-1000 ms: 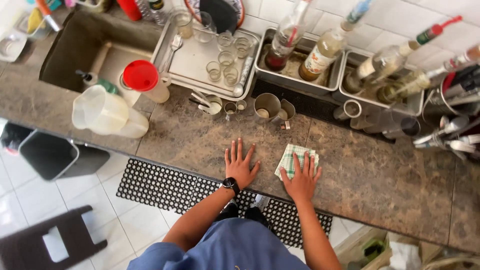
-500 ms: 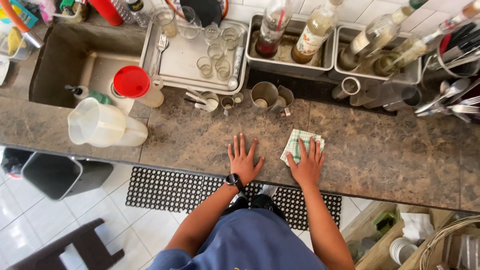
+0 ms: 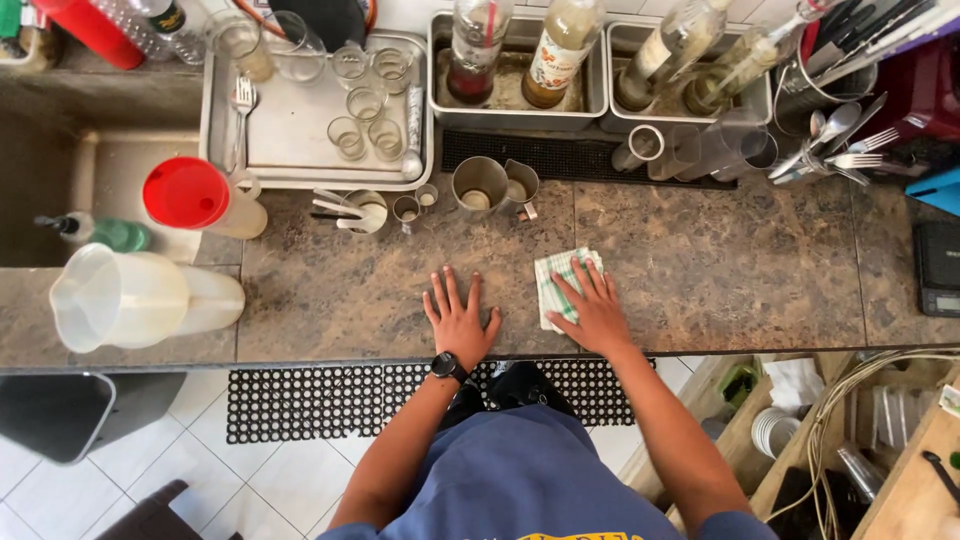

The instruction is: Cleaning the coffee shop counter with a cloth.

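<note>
My left hand (image 3: 460, 318) lies flat on the brown stone counter (image 3: 720, 270), fingers spread, holding nothing; a black watch is on that wrist. My right hand (image 3: 594, 312) rests palm down on a folded green-and-white checked cloth (image 3: 556, 276), fingers apart and pressing on it. The cloth lies just right of my left hand, near the counter's front edge.
A metal tray (image 3: 300, 150) with small glasses sits at the back left, beside a sink (image 3: 70, 190). A white plastic jug (image 3: 140, 300) and a red-lidded container (image 3: 190, 195) stand at left. Metal cups (image 3: 480, 185), bottle bins (image 3: 520, 95) and utensils (image 3: 835, 140) line the back.
Both hands stay planted on the counter, the right on the cloth. The view has shifted slightly; the hands show no clear movement.
</note>
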